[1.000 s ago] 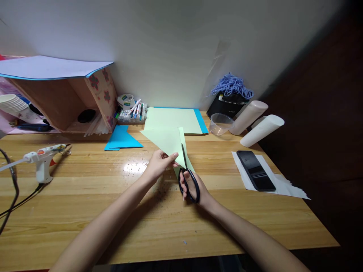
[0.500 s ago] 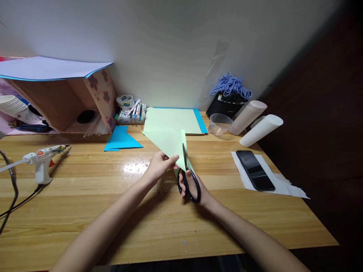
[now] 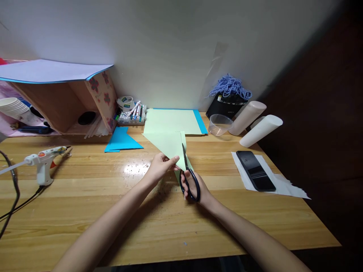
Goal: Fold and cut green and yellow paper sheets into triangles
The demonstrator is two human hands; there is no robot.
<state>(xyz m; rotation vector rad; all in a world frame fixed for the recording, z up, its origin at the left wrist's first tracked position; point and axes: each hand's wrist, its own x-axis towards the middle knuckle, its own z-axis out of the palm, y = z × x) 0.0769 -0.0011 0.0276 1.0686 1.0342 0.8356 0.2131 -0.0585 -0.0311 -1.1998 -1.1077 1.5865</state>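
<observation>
My left hand pinches a pale green sheet of paper near its lower corner, thumb on top. In my right hand is a pair of scissors with black handles, fingers through the loops. The blades point away from me and lie along the right part of the paper, with a narrow strip to their right. The lower blade is hidden beneath the sheet. Behind the held paper, a stack of pale green sheets with a blue edge rests against the wall.
Blue paper pieces lie left of centre, by a box of markers. A hot glue gun with its cord stands at left. To the right are a phone, a clear plastic cup and paper rolls.
The scissor handles have drawn closer together as my right hand squeezed, and the strip's top edge bends slightly. My left hand stays in nearly the same place on the paper.
</observation>
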